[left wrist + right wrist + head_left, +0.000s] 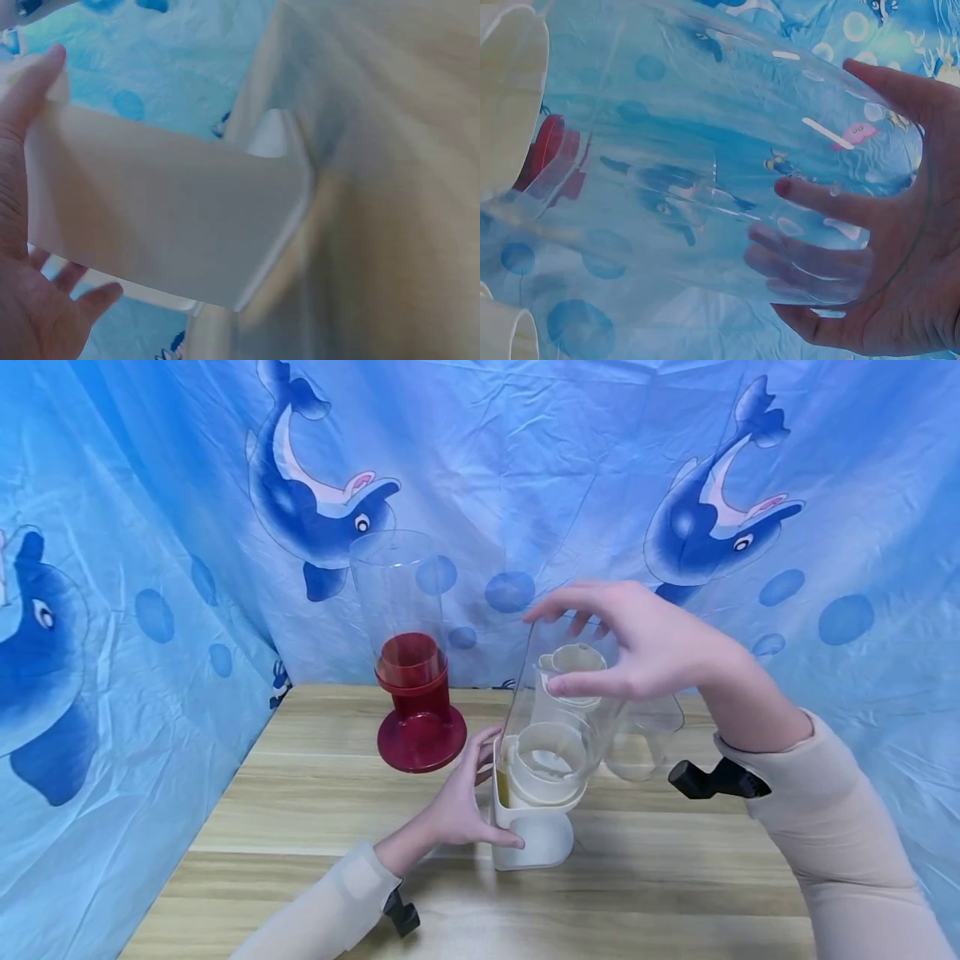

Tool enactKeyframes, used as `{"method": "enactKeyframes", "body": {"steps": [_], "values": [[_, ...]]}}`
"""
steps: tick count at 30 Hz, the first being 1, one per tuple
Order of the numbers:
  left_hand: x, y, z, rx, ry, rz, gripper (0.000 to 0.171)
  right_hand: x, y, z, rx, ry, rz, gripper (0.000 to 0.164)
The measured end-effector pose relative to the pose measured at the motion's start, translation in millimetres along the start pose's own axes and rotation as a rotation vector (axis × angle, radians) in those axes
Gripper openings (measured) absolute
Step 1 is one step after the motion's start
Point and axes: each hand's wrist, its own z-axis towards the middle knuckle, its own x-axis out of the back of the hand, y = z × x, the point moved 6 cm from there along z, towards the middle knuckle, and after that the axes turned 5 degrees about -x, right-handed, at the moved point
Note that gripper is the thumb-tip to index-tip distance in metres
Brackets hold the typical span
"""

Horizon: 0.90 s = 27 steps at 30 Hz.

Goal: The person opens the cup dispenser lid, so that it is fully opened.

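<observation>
On the table (300, 827), the near stand (536, 841) has the far stand (422, 737) behind-left and a container (641, 747) behind-right.

glossy plastic cylinder (727, 180), matt plastic stand (169, 210), wood-grain table (315, 810)

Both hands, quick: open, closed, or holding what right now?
Left hand: holding the white stand by its side.
Right hand: holding the clear cylinder near its upper end.

White stand (510, 105) partly outside right-wrist view
</observation>
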Motion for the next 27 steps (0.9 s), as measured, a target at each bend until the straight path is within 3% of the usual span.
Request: {"method": "enactKeyframes", "body": {"steps": [5, 11, 16, 27], "values": [[2.4, -1.2, -7.2, 0.020, 0.028, 0.072, 0.110, 16.2, 10.3, -9.0, -0.125, 0.070, 0.022, 0.057], [12.1, -3.5, -6.3, 0.021, -0.011, 0.018, 0.106, 29.1, 23.0, -22.9, -0.231, 0.115, 0.027, 0.056], [17.4, -2.7, -13.0, 0.050, 0.028, 0.004, 0.102, 33.4, 31.7, -30.9, -0.274, 0.132, 0.011, 0.056], [26.5, -8.7, -20.7, 0.161, 0.119, 0.027, 0.049, 32.6, 44.5, -45.3, -0.313, 0.123, -0.013, 0.058]]}}
